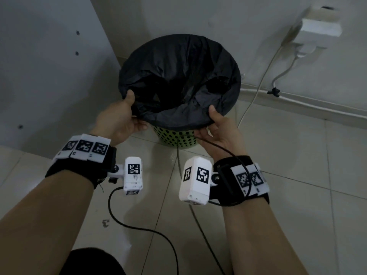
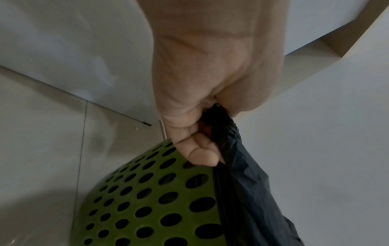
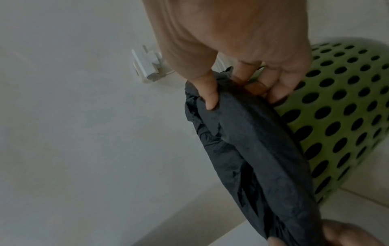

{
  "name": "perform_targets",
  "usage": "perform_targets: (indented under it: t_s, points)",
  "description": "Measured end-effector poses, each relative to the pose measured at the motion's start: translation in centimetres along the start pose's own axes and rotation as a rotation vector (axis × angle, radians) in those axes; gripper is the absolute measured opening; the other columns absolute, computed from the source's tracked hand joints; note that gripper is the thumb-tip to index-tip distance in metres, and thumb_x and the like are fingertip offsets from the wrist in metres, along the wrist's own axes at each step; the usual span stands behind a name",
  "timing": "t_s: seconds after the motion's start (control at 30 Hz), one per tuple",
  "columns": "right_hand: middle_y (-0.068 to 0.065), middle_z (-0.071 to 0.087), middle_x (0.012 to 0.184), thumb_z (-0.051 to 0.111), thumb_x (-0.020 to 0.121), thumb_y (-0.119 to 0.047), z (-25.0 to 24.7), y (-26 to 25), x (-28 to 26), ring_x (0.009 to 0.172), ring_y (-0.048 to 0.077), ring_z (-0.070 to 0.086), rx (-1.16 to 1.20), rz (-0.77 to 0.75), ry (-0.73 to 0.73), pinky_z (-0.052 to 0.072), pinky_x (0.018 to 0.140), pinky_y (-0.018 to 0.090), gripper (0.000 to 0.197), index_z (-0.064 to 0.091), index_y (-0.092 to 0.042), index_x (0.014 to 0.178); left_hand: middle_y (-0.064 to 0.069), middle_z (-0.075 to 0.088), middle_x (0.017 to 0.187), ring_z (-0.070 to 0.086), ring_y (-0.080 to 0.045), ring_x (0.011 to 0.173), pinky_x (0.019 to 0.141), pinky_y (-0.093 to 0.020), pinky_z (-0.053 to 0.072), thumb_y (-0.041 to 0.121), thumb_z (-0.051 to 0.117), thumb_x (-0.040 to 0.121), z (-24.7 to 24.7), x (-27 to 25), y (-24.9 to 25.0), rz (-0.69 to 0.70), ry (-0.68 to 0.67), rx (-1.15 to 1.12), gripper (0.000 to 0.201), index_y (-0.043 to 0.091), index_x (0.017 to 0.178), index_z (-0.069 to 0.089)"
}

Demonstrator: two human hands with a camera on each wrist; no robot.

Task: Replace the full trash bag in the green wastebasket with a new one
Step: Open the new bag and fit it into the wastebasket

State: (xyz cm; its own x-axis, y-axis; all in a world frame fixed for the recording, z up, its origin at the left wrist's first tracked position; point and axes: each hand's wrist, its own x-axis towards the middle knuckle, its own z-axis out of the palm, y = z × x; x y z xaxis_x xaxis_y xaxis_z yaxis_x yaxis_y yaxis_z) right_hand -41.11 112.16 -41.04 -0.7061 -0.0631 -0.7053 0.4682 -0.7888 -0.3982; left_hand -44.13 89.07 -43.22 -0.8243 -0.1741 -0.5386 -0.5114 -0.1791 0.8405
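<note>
A green wastebasket (image 1: 176, 138) with round holes stands on the tiled floor in a corner, lined with a black trash bag (image 1: 178, 76) whose rim is folded over the basket's top. My left hand (image 1: 123, 118) pinches the bag's rim at the near left, thumb on top. At the near right my right hand (image 1: 215, 124) pinches the rim the same way. In the left wrist view the fingers (image 2: 200, 154) curl round the bag's edge (image 2: 238, 166) above the basket wall (image 2: 151, 199). In the right wrist view the thumb (image 3: 208, 93) presses the bag (image 3: 252, 141) beside the basket (image 3: 336, 116).
A white cabinet panel (image 1: 49, 66) stands on the left and a wall (image 1: 228, 20) behind the basket. A white power adapter (image 1: 315, 30) with cables (image 1: 258, 90) hangs on the wall at right. Black cords (image 1: 139, 227) trail over the floor tiles near my wrists.
</note>
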Motion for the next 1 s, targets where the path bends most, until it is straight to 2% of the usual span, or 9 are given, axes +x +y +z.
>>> perform_targets:
  t_s: [0.1, 0.2, 0.33, 0.43, 0.6, 0.73, 0.83, 0.93, 1.0]
  points:
    - [0.008, 0.075, 0.083, 0.062, 0.096, -0.012, 0.0, -0.3, -0.2, 0.099, 0.025, 0.067, -0.003, 0.018, -0.02, 0.051, 0.102, 0.038, 0.006, 0.066, -0.008, 0.097, -0.008, 0.065, 0.083, 0.06, -0.016, 0.045, 0.043, -0.025, 0.05, 0.055, 0.036, 0.1, -0.2, 0.0, 0.3, 0.002, -0.007, 0.034, 0.061, 0.007, 0.133, 0.052]
    - [0.009, 0.075, 0.084, 0.057, 0.097, -0.008, 0.3, -0.5, -0.2, 0.087, 0.024, 0.071, -0.074, 0.023, -0.013, 0.059, 0.076, 0.036, 0.008, 0.065, -0.009, 0.098, -0.013, 0.066, 0.088, 0.059, -0.019, 0.049, 0.041, -0.025, 0.048, 0.054, 0.039, 0.099, 0.0, 0.2, 0.1, 0.063, 0.107, 0.1, 0.06, 0.004, 0.13, 0.051]
    - [0.006, 0.067, 0.097, 0.058, 0.096, -0.006, 0.7, -0.7, -0.1, 0.118, 0.027, 0.063, -0.082, 0.011, 0.046, 0.046, 0.109, 0.045, 0.022, 0.063, -0.011, 0.116, -0.017, 0.065, 0.115, 0.062, -0.026, 0.058, 0.045, -0.029, 0.051, 0.059, 0.04, 0.095, 0.5, 0.3, 0.0, 0.12, 0.226, 0.201, 0.063, 0.01, 0.133, 0.049]
    - [0.009, 0.069, 0.109, 0.057, 0.098, -0.006, 0.6, -0.6, 0.1, 0.124, 0.027, 0.061, -0.035, 0.024, 0.049, 0.044, 0.11, 0.045, 0.033, 0.06, -0.008, 0.13, -0.016, 0.064, 0.118, 0.062, -0.026, 0.061, 0.046, -0.03, 0.051, 0.059, 0.038, 0.096, 0.8, -0.1, 0.1, 0.1, 0.189, 0.181, 0.062, 0.012, 0.135, 0.048]
    - [0.015, 0.064, 0.134, 0.054, 0.098, -0.003, 0.5, 0.2, 0.5, 0.126, 0.031, 0.059, -0.062, -0.018, 0.037, 0.044, 0.11, 0.047, 0.036, 0.058, -0.006, 0.134, -0.003, 0.068, 0.1, 0.06, -0.022, 0.068, 0.052, -0.03, 0.049, 0.044, 0.044, 0.101, 1.4, -0.8, 0.2, 0.063, 0.086, 0.012, 0.04, 0.014, 0.126, 0.052]
    - [0.008, 0.071, 0.115, 0.061, 0.095, -0.01, 0.1, 0.4, 0.0, 0.098, 0.024, 0.068, -0.171, -0.021, 0.032, 0.059, 0.075, 0.035, 0.035, 0.06, -0.012, 0.13, -0.015, 0.062, 0.1, 0.06, -0.026, 0.068, 0.045, -0.027, 0.048, 0.026, 0.052, 0.101, 0.9, -0.2, 0.4, 0.121, 0.141, 0.005, 0.016, 0.01, 0.098, 0.052]
    - [0.009, 0.072, 0.109, 0.071, 0.09, -0.028, -0.9, -1.1, 0.1, 0.099, 0.023, 0.068, -0.2, -0.071, 0.086, 0.057, 0.084, 0.038, 0.025, 0.067, -0.015, 0.112, -0.015, 0.064, 0.101, 0.06, -0.027, 0.072, 0.05, -0.031, 0.048, 0.027, 0.055, 0.099, 0.0, 0.4, 1.3, 0.135, 0.133, 0.073, 0.015, 0.013, 0.092, 0.055]
    - [0.007, 0.072, 0.102, 0.07, 0.091, -0.028, -1.0, -1.6, 0.4, 0.091, 0.021, 0.069, -0.178, -0.004, 0.064, 0.059, 0.076, 0.034, 0.039, 0.064, -0.009, 0.124, -0.014, 0.066, 0.108, 0.062, -0.026, 0.079, 0.055, -0.032, 0.048, 0.031, 0.056, 0.098, -0.6, 1.0, 2.1, 0.148, 0.132, 0.139, 0.018, 0.014, 0.104, 0.059]
    - [0.007, 0.072, 0.108, 0.065, 0.095, -0.026, -0.6, -1.3, 0.3, 0.097, 0.021, 0.068, -0.174, 0.014, 0.05, 0.055, 0.086, 0.034, 0.036, 0.061, -0.009, 0.127, -0.014, 0.066, 0.112, 0.062, -0.027, 0.084, 0.059, -0.033, 0.049, 0.033, 0.053, 0.099, -0.4, 1.0, 2.3, 0.155, 0.125, 0.152, 0.022, 0.014, 0.11, 0.059]
